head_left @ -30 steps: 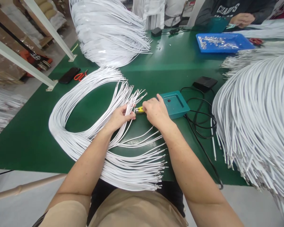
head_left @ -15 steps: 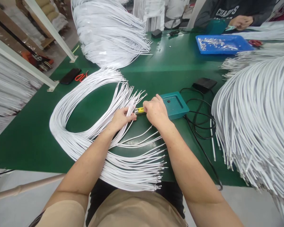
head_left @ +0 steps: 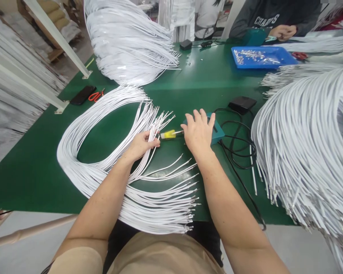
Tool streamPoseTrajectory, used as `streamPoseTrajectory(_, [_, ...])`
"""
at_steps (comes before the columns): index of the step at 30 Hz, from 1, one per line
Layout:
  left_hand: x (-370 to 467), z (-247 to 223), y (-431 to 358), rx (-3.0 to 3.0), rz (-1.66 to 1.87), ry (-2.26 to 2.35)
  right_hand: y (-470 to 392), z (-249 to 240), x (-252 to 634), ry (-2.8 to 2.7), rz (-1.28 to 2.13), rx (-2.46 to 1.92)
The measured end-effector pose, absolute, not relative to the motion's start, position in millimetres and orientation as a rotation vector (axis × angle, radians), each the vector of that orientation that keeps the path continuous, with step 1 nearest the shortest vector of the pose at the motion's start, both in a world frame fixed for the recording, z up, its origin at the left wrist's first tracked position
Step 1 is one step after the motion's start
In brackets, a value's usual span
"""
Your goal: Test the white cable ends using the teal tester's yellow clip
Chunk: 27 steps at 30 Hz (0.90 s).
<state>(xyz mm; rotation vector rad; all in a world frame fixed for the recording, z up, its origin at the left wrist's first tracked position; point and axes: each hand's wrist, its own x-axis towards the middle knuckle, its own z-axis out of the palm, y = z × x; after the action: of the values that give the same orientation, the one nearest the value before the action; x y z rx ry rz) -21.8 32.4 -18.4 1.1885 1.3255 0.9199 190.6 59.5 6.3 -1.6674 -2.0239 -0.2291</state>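
Observation:
My left hand pinches the end of a white cable that carries a yellow sleeve, with a thin metal tip pointing right. That cable comes from a large looped bundle of white cables spread on the green table. My right hand is spread flat with fingers apart, resting over the left part of a teal box. It holds nothing. Loose cable ends fan out near the table's front edge.
A black cord and a black pedal-like box lie right of the teal box. Large white cable piles sit at the right and back. A blue tray, red scissors, a phone and another person's hands are farther back.
My right hand let go of the yellow-sleeved cable end and opened, moving right over the teal box. My left hand still holds the cable.

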Motion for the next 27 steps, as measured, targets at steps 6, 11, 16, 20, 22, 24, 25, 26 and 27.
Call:
streamPoseTrajectory(6, [-32, -13, 30, 1.139, 0.982, 1.249, 28, 23, 155, -2.253, 0.157, -1.06])
streamPoseTrajectory(11, [-35, -11, 28, 1.098, 0.96, 1.227, 4, 16, 123, -2.637, 0.155, -0.607])
streamPoseTrajectory(16, [-31, -10, 30, 1.034, 1.003, 1.156, 0, 13, 119, -2.767, 0.362, -0.838])
streamPoseTrajectory(20, [-28, -9, 33, 0.969, 1.024, 1.144, 2, 17, 124, -2.761, 0.512, -1.048])
streamPoseTrajectory(22, [-27, -9, 35, 0.982, 1.026, 1.162, 10, 21, 130, -2.691, 0.566, -1.136])
streamPoseTrajectory(24, [-26, -10, 36, 1.008, 1.02, 1.12, 22, 24, 138, -2.283, 0.803, -1.372])
streamPoseTrajectory(25, [-26, -10, 36, 1.043, 1.018, 1.096, 28, 26, 143, -2.051, 0.909, -1.421])
streamPoseTrajectory(26, [-25, -10, 36, 1.078, 1.002, 1.072, 34, 27, 146, -1.833, 0.989, -1.439])
streamPoseTrajectory(27, [-24, -9, 36, 1.1, 0.982, 1.046, 39, 27, 150, -1.673, 1.051, -1.426])
